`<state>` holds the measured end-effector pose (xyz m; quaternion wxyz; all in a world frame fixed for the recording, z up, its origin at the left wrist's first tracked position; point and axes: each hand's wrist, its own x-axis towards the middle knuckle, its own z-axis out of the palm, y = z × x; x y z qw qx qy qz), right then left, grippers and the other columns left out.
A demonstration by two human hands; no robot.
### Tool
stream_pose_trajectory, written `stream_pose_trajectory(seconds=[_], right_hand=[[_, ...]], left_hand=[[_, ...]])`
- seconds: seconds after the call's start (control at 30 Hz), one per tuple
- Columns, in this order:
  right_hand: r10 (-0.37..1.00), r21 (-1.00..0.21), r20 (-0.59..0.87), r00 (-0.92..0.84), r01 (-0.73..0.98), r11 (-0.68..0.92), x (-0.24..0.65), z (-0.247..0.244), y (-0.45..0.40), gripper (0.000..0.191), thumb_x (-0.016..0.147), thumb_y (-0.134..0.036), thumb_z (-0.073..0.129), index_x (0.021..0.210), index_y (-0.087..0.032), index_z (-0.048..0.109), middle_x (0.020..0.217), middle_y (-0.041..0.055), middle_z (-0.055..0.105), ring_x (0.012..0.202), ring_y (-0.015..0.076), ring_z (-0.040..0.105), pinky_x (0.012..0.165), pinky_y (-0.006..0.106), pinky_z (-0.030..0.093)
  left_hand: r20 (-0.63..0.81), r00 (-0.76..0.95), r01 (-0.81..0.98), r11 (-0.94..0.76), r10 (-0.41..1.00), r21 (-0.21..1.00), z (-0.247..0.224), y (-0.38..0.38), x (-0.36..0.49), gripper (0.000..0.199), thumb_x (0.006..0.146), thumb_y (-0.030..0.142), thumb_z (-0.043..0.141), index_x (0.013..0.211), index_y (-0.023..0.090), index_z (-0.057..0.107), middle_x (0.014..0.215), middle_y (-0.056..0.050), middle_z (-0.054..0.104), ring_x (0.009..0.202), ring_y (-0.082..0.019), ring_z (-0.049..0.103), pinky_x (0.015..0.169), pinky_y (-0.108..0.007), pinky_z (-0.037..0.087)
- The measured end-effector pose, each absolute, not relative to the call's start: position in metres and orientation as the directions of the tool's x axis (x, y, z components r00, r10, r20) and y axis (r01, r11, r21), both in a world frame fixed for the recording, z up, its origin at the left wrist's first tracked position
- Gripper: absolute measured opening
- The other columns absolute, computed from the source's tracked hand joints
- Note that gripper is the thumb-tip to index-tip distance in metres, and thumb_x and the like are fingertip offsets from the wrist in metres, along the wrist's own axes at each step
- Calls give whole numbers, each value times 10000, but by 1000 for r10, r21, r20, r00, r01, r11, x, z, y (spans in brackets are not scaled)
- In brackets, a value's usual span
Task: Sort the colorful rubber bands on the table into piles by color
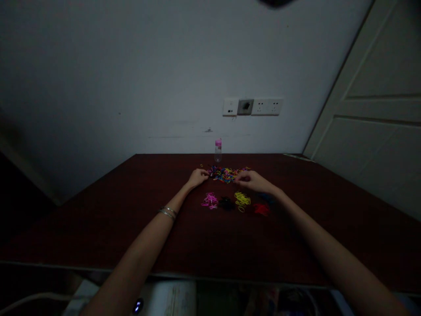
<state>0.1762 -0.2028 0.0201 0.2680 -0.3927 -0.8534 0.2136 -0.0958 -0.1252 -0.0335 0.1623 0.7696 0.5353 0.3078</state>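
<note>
A mixed heap of small coloured rubber bands (226,174) lies on the dark red table (131,232). At its left edge is my left hand (198,176), fingers curled together and touching the bands. My right hand (247,179) is at the heap's right edge, thumb and fingertips pinched; what they hold is too small to make out. Nearer to me lie sorted piles of pink bands (209,200), black bands (226,202), yellow bands (242,200) and red bands (262,209). Blue bands (266,198) lie partly behind my right wrist.
A clear bottle with a pink cap (218,151) stands behind the heap, close to the wall. Wall sockets (252,106) are above it. A white panelled door (375,118) borders the right side. Below the table's front edge, an open space holds papers (171,298) and other items.
</note>
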Motion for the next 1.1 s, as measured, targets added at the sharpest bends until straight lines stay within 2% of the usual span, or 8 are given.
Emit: stream_pose_trajectory(seconds=[0.2,0.37,0.8,1.1], right_hand=[[876,-649,286,-388,595,475,209,7,-182,272,709,-366,545,774,-138,677,799,50,673,752,178,599,691,268,457],[930,-715,234,-285,598,363,226,-4,-176,347,704,-411,553,837,-119,686,764,58,678,676,163,589,599,246,444],[938,-721,234,-257,601,345,227,-10,-176,402,695,-458,550,825,-101,682,678,50,643,573,130,527,494,224,387],[931,-691,240,-277,625,364,229,-12,-175,394,691,-444,552,828,-101,688,715,57,659,625,148,553,528,228,407]], left_hand=[[309,250,759,-384,917,526,-35,-124,-97,265,681,267,557,872,155,702,666,-16,607,595,-114,495,566,-213,348],[316,256,747,-395,913,535,-38,-122,-98,254,680,269,549,848,153,701,646,-11,597,582,-112,492,550,-211,336],[362,208,683,-400,909,611,-32,-128,-95,197,669,229,571,761,126,711,612,-19,614,574,-110,487,562,-210,344],[360,197,655,-396,912,644,-33,-128,-95,228,702,255,569,814,117,712,669,-41,652,618,-126,525,586,-211,373]])
